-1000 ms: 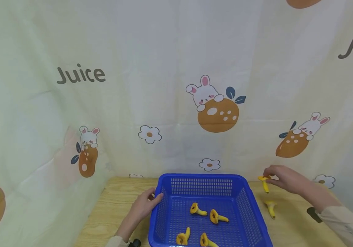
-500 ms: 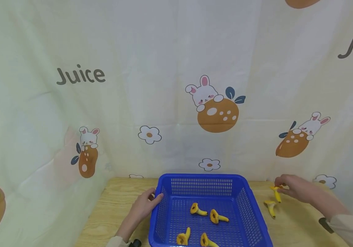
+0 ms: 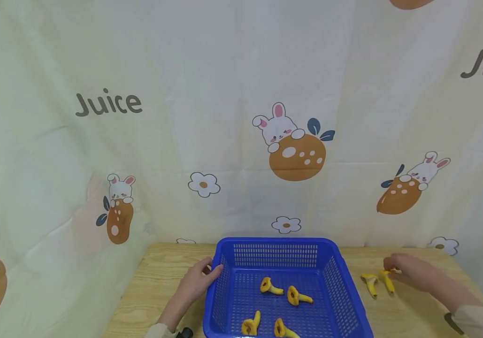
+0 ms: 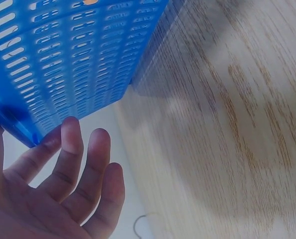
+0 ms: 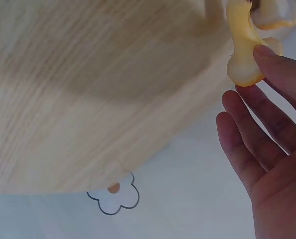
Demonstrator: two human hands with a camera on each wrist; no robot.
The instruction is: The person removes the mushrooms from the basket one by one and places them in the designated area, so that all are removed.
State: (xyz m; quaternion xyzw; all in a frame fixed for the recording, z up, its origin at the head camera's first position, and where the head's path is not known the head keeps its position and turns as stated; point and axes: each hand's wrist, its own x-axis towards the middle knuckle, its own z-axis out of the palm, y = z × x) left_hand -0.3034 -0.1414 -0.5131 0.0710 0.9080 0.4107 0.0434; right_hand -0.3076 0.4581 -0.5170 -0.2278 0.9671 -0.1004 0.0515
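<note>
A blue plastic basket [image 3: 283, 240] stands on the wooden table with several yellow mushrooms [image 3: 271, 287] lying in it. My left hand [image 3: 195, 281] holds the basket's left rim; in the left wrist view the thumb lies over the rim and the fingers [image 4: 99, 147] are outside the slotted wall. To the right of the basket, my right hand [image 3: 412, 272] pinches the cap of one yellow mushroom [image 3: 388, 284], its stem towards the front, close over the table. Thumb and finger meet at that mushroom [image 5: 245, 55] in the right wrist view. Just left of it lies another mushroom [image 3: 370, 285] on the table.
The light wooden table [image 3: 169, 267] runs back to a cream curtain [image 3: 207, 117] printed with rabbits, fruit and flowers. More curtain closes in the left side. A dark wrist strap piece [image 3: 185, 332] shows by the left sleeve.
My right hand has moved right and down towards the table with the mushroom, bringing it beside the one lying there. The left hand and the basket stay put.
</note>
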